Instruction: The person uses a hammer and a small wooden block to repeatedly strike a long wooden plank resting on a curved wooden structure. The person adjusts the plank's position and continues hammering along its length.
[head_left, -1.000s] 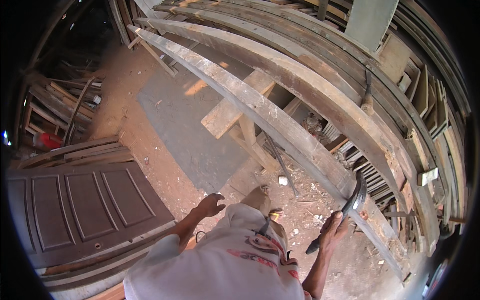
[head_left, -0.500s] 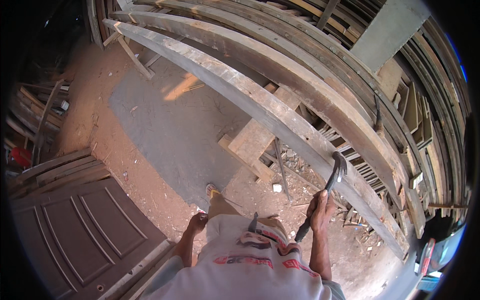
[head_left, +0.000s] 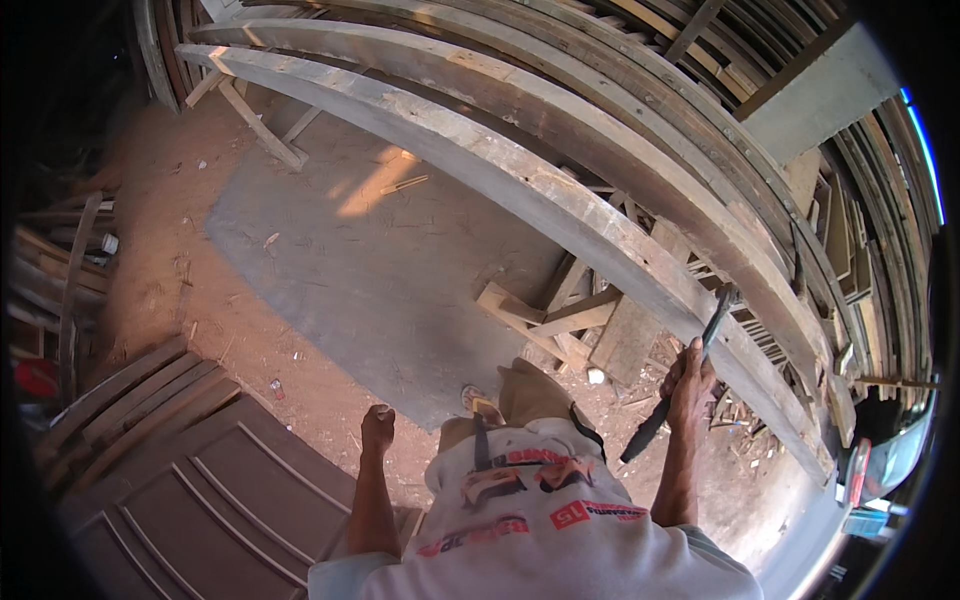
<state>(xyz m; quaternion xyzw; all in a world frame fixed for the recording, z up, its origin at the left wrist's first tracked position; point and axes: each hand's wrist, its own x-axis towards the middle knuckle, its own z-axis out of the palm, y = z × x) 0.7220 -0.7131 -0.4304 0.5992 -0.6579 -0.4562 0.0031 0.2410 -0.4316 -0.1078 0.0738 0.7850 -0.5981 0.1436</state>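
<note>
Shirt: my white printed shirt (head_left: 540,520) fills the bottom of the view, forearms coming out on either side.
Left hand: my left hand (head_left: 377,428) is curled into a loose fist, fingers folded in, holding nothing; it hangs over the red dirt floor (head_left: 170,240), just beside the panelled door.
Door: dark brown panelled wooden door (head_left: 230,500) lies flat on the ground at lower left, loose dark planks (head_left: 130,390) stacked along its far edge.
Right hand: my right hand (head_left: 690,385) has its fingers wrapped tight around the dark-handled claw hammer (head_left: 680,375), gripping mid-handle.
Hammer: handle end points down toward my hip, metal head is up at the near edge of the long weathered grey timber beam (head_left: 480,170); contact with the beam — can't tell.
Foot: one sandalled foot (head_left: 478,400) on the edge of the grey concrete slab (head_left: 380,270).
Offcuts: pale short wood offcuts (head_left: 560,320) piled under the beam, just ahead of me.
Far: beam runs from upper left to lower right; more stacked long timbers (head_left: 700,130) behind it.
</note>
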